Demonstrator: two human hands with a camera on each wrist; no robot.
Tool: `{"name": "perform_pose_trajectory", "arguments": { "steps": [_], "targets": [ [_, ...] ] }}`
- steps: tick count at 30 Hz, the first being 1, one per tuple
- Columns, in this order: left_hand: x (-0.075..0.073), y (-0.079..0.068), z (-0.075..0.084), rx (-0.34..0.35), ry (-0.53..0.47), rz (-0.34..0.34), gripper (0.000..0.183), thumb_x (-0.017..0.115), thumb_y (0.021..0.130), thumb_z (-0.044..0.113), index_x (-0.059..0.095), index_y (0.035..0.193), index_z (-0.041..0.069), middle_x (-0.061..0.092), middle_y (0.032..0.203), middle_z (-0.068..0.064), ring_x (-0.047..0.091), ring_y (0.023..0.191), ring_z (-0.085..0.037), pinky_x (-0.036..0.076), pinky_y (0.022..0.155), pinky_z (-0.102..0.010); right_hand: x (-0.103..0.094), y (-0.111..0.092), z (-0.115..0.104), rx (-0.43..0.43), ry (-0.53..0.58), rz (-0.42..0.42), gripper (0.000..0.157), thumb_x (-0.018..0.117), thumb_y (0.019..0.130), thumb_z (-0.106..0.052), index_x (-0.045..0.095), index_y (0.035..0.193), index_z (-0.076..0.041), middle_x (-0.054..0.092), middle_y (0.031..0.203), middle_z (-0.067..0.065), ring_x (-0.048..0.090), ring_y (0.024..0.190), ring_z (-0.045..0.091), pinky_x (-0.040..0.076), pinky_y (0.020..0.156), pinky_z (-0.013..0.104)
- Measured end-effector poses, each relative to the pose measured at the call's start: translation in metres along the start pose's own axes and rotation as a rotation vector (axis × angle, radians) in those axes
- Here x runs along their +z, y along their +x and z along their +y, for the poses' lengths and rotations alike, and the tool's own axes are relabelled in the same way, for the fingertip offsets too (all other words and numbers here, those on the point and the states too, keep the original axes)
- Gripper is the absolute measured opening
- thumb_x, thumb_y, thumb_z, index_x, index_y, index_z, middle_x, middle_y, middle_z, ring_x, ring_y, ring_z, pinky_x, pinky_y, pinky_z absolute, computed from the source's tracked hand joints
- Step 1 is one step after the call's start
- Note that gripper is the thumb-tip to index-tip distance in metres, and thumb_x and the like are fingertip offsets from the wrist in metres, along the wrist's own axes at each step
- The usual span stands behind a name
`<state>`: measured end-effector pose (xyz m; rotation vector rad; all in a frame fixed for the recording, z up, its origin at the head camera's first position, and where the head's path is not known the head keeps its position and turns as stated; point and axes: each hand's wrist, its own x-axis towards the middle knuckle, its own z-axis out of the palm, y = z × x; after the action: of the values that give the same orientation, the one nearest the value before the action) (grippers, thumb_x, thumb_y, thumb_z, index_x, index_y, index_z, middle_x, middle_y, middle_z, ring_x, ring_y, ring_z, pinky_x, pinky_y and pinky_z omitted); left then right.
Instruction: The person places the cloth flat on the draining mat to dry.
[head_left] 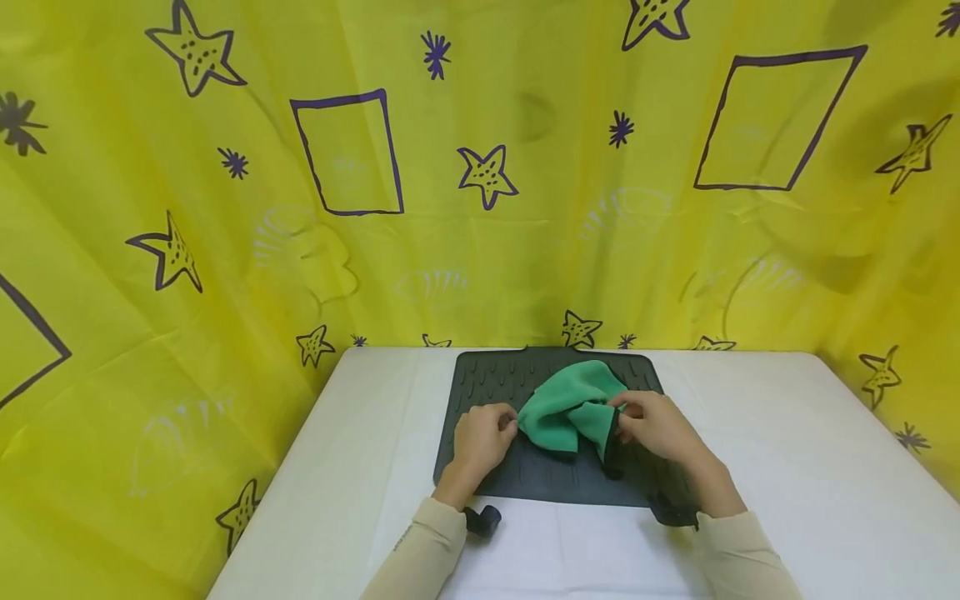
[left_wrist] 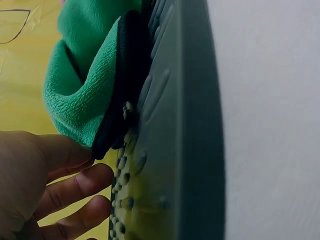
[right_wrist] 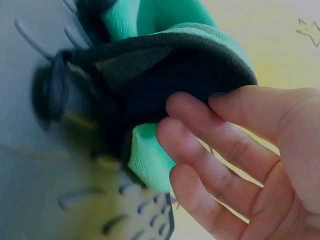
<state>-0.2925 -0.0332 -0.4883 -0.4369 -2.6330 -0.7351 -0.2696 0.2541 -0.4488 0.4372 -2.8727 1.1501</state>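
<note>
- Dial: head view, centred on the dark mat, 12 at its far edge.
- Mat = the base holding everything; ridged and studded surface, smooth border, raised tab at 12. Lies on the white table.
- On mat: green cloth, bunched, middle and toward 1, dark trim along its edges. Folded and arched, not flat.
- Cloth makes a hollow like a pocket: right wrist view shows trimmed edge curving round the mouth, dark underside inside.
- Left hand: at 9, thumb and index finger pinching a cloth corner; other fingers bent, below the pinch in left wrist view.
- Right hand: at 3, thumb and index finger pinching the cloth's trimmed edge, fingertips at the pocket mouth; other fingers half bent, slightly apart.
- Trim ends in a dark loop, hanging toward 5 in head view, at 10 in right wrist view.
- Black wrist gear: one piece at 7, just past near edge; another at 4, overlapping mat corner.
- Beige sleeves come in from 7 and 5.
- Yellow curtain behind table at 12; dark stars, bursts, box outlines.
</note>
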Motion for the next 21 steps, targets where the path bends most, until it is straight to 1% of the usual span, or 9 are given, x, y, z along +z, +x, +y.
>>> {"name": "perform_pose_trajectory", "arguments": {
  "steps": [2,5,9,12,14,16,18,19,21],
  "targets": [
    [-0.002,0.001,-0.003,-0.014,-0.007,0.013,0.005,0.069,0.085,0.02,0.074,0.083,0.019,0.064,0.062,0.009,0.047,0.048,-0.002,0.035,0.045,-0.019,-0.005,-0.001,0.004,0.023,0.008,0.018,0.029,0.048,0.09,0.0,0.065,0.112,-0.005,0.07,0.073,0.004,0.064,0.066,0.019,0.049,0.063,0.029],
    [-0.003,0.001,-0.006,-0.041,-0.01,0.015,0.005,0.07,0.085,0.02,0.074,0.084,0.019,0.066,0.064,0.008,0.047,0.047,-0.001,0.035,0.044,-0.019,-0.013,-0.004,0.009,0.061,0.012,0.035,0.028,0.048,0.093,-0.005,0.064,0.117,-0.007,0.071,0.085,0.009,0.064,0.071,0.021,0.049,0.062,0.03],
    [-0.005,0.001,-0.012,-0.075,-0.005,0.012,0.005,0.07,0.086,0.021,0.075,0.086,0.019,0.066,0.065,0.008,0.049,0.048,-0.001,0.037,0.045,-0.019,-0.021,-0.007,0.016,0.107,0.026,0.056,0.031,0.043,0.099,-0.012,0.059,0.124,-0.008,0.066,0.09,0.013,0.06,0.072,0.022,0.047,0.059,0.03],
    [-0.007,0.003,-0.015,-0.084,0.011,0.02,0.005,0.07,0.086,0.021,0.074,0.085,0.019,0.066,0.065,0.009,0.05,0.049,-0.002,0.038,0.047,-0.02,-0.026,-0.008,0.021,0.146,0.062,0.081,0.036,0.037,0.103,-0.025,0.055,0.13,-0.009,0.064,0.091,0.018,0.06,0.073,0.025,0.048,0.059,0.031],
    [-0.008,0.004,-0.017,-0.084,0.019,0.021,0.005,0.07,0.086,0.021,0.074,0.085,0.018,0.066,0.065,0.008,0.05,0.05,-0.003,0.038,0.047,-0.02,-0.027,-0.009,0.023,0.154,0.082,0.096,0.042,0.04,0.103,-0.036,0.052,0.133,-0.01,0.065,0.103,0.02,0.063,0.077,0.026,0.05,0.062,0.032],
    [-0.009,0.005,-0.018,-0.096,0.031,0.019,0.005,0.07,0.086,0.022,0.074,0.085,0.019,0.065,0.065,0.009,0.05,0.051,-0.003,0.037,0.048,-0.021,-0.027,-0.01,0.025,0.15,0.074,0.108,0.051,0.046,0.099,-0.045,0.05,0.136,-0.01,0.063,0.116,0.022,0.066,0.08,0.025,0.052,0.066,0.032],
    [-0.009,0.006,-0.021,-0.105,0.035,0.02,0.005,0.069,0.087,0.022,0.074,0.086,0.02,0.065,0.065,0.009,0.05,0.051,-0.004,0.037,0.048,-0.021,-0.026,-0.01,0.026,0.141,0.055,0.119,0.054,0.054,0.096,-0.044,0.049,0.137,-0.01,0.059,0.126,0.024,0.067,0.081,0.024,0.051,0.067,0.032],
    [-0.01,0.006,-0.022,-0.112,0.038,0.023,0.005,0.069,0.087,0.022,0.074,0.086,0.02,0.064,0.064,0.009,0.05,0.051,-0.005,0.037,0.048,-0.022,-0.026,-0.01,0.026,0.139,0.052,0.121,0.054,0.058,0.095,-0.04,0.048,0.138,-0.01,0.057,0.13,0.024,0.067,0.081,0.024,0.051,0.067,0.032],
    [-0.011,0.006,-0.024,-0.125,0.044,0.035,0.005,0.069,0.087,0.022,0.074,0.086,0.02,0.064,0.063,0.009,0.049,0.051,-0.005,0.036,0.048,-0.022,-0.024,-0.011,0.027,0.148,0.044,0.129,0.051,0.061,0.094,-0.03,0.047,0.138,-0.011,0.055,0.132,0.025,0.067,0.079,0.023,0.049,0.064,0.03]
  ]
}}
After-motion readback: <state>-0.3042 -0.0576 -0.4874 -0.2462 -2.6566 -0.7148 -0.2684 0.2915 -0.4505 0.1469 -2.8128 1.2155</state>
